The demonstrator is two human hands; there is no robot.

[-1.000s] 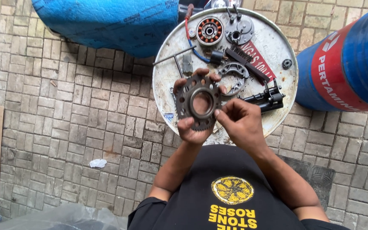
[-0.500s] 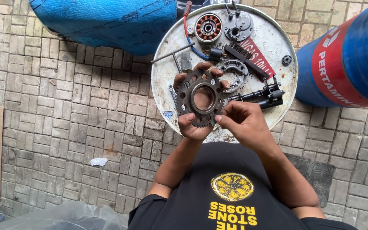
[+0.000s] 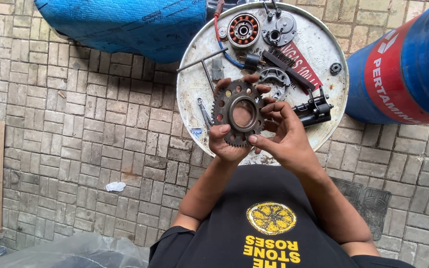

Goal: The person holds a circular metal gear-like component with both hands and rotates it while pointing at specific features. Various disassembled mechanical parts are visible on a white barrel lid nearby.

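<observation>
While both bare hands close around it, a rusty toothed sprocket [image 3: 241, 113] is held up flat toward the camera above the white drum lid [image 3: 319, 47] that serves as a work tray. The left hand [image 3: 228, 141] cups the gear from its 7 o'clock edge, thumb pressed on the teeth and fingertips curled over the rim at 12 o'clock; the right hand [image 3: 285, 136] pinches the ring at 4 o'clock, fingers clamped against its outer edge. Spread on the lid (a round, scuffed disc) are loose parts: a copper-wound stator [image 3: 244, 30] at 11 o'clock, a grey round cover plate [image 3: 280, 29] at 12 o'clock, a T-handle wrench [image 3: 203, 64] at 9 o'clock, a wire brush [image 3: 288, 64] near the centre and a black cylindrical part [image 3: 315, 109] at 4 o'clock. Blue drums [image 3: 413, 64] flank the lid on the brick paving [image 3: 75, 129].
</observation>
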